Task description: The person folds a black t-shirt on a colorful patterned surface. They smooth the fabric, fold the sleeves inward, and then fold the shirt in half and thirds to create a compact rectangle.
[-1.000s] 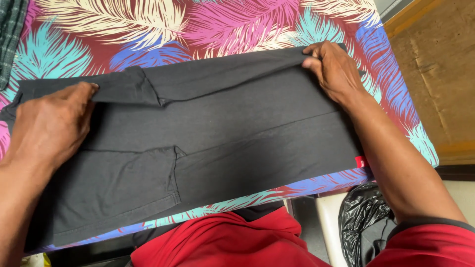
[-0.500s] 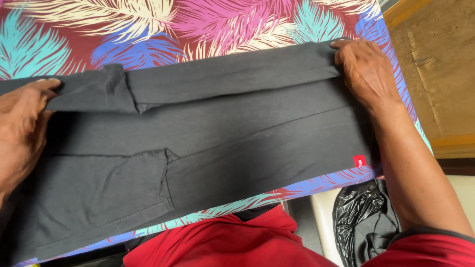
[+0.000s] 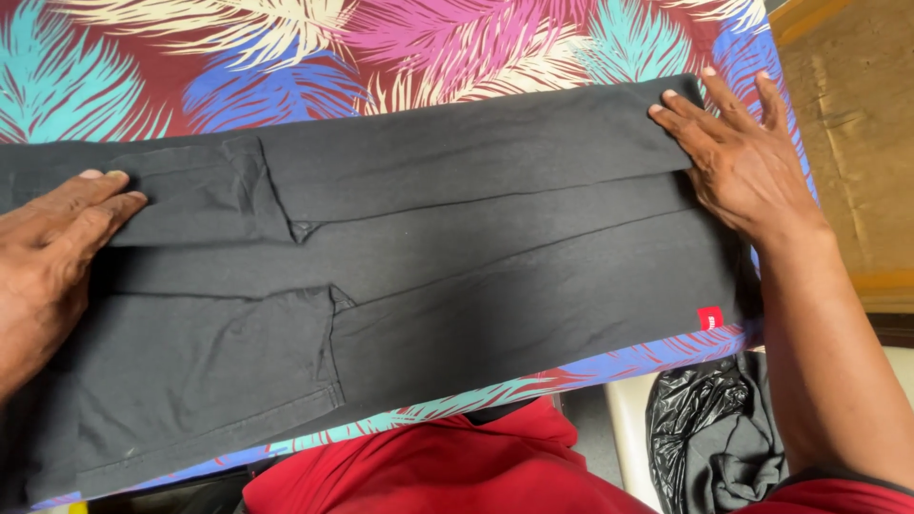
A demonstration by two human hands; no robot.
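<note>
Head view shows a dark grey folded cotton shirt (image 3: 457, 276) lying flat on a bright cloth with big feather shapes (image 3: 286, 67). Left hand (image 3: 48, 257) rests flat on the sleeve end, fingers close together and gripping nothing. Right hand (image 3: 738, 157) presses the far fold down with fingers spread. One risk is that the top fold could slide or bunch up if either hand pushes sideways, because the soft cloth is loose.

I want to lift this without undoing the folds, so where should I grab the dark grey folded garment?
Probably pinch the dark grey folded garment at its two short ends, coming in from either side: it lies flat as a long band, its folds running lengthwise.
</note>
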